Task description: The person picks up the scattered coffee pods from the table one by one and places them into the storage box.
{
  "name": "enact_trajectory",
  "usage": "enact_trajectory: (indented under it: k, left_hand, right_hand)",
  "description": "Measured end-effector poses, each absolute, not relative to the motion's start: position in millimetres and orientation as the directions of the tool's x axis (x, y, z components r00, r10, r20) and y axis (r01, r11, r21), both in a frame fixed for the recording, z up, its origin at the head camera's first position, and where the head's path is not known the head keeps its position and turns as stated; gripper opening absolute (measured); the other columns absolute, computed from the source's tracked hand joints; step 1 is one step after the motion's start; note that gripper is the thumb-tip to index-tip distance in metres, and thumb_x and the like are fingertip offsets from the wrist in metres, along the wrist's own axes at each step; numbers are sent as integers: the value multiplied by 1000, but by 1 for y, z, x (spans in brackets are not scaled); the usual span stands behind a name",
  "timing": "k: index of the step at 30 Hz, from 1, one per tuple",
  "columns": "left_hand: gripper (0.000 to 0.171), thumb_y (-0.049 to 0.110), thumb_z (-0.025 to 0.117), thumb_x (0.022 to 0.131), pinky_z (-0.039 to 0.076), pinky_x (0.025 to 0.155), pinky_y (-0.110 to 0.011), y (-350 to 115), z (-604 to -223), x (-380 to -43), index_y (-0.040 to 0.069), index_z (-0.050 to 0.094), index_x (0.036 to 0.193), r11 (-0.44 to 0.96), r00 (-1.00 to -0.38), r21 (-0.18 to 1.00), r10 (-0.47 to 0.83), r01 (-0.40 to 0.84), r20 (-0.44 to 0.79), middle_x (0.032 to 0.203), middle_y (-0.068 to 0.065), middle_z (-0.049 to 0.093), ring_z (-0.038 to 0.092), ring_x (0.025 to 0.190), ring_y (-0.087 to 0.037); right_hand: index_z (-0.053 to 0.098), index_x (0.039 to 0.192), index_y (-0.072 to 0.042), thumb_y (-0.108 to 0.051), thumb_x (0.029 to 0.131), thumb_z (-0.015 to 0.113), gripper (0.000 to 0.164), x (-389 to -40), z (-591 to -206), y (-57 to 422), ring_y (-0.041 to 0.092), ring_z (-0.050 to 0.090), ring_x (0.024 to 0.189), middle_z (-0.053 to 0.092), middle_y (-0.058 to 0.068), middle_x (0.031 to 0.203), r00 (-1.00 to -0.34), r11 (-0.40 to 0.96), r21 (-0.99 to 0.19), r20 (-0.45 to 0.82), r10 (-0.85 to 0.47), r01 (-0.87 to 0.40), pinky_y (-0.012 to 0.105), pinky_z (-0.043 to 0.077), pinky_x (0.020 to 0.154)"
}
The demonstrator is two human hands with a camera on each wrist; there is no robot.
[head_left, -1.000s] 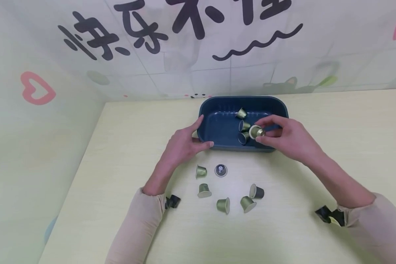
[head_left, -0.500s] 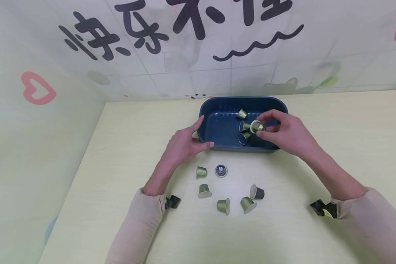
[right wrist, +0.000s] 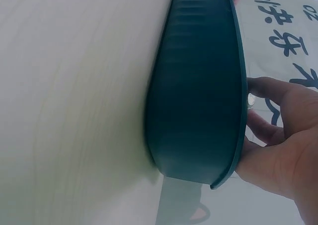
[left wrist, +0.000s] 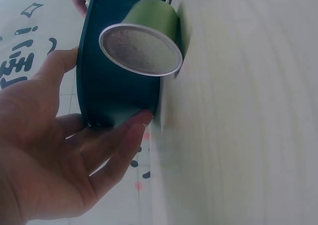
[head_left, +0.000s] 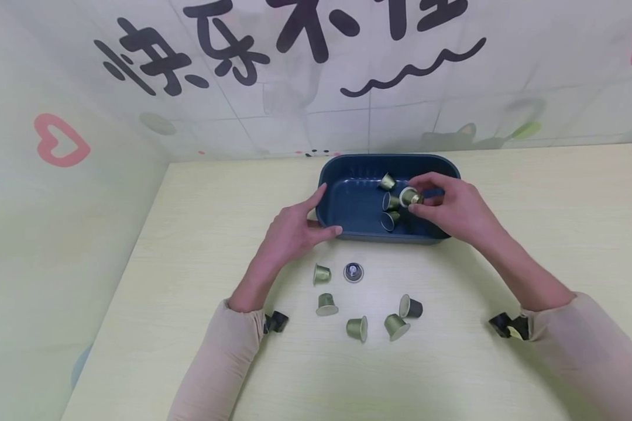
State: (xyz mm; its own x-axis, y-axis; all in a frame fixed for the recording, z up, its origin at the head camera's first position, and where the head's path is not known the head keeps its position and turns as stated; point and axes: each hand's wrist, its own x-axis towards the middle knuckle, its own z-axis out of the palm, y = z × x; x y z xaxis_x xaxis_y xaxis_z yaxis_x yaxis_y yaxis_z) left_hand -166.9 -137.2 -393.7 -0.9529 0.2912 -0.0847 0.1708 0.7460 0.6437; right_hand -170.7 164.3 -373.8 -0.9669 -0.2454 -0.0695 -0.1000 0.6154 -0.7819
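My right hand (head_left: 463,207) pinches a green coffee capsule (head_left: 409,197) between thumb and fingertips over the right half of a dark blue tray (head_left: 347,204). In the right wrist view the tray's outer wall (right wrist: 198,96) hides most of that capsule. Three other capsules lie inside, one at the back (head_left: 387,182) and two just left of the held one. At the tray's left end, my left hand (head_left: 289,231) holds the corner, thumb along the front rim and fingers on the end. From the left wrist, a green capsule (left wrist: 154,16) shows in front of the tray wall.
Several capsules lie scattered on the pale wooden table (head_left: 232,204) in front of the tray, mostly green ones (head_left: 356,328), plus a dark grey one (head_left: 411,306) on its side and a dark one (head_left: 353,272) standing rim down. A printed wall covering (head_left: 274,123) rises behind the tray.
My right hand has moved slightly back and to the left with the pinched capsule, staying over the tray. My left hand and the capsules on the table keep their places.
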Motion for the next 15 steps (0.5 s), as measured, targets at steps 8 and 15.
enact_trajectory:
  k: [8,15]
  left_hand:
    - [90,42,78,85,53,80,-37,-137,-395,-167,21,29,158,745,-952,645,293,172,-84,104,-10,75,73,93,-16]
    - [90,42,77,86,53,79,-36,-137,-395,-167,22,28,158,744,-951,645,297,174,-86,104,-9,75,72,94,-15]
  right_hand:
    - [61,129,-7,-15,94,69,37,-174,-378,161,32,67,104,62,15,122,-970,643,-758,-56,-235,-112,44,54,84]
    - [59,128,-5,-11,94,67,36,-176,-378,157,35,66,106,62,17,123,-965,667,-736,-73,-253,-120,48,54,87]
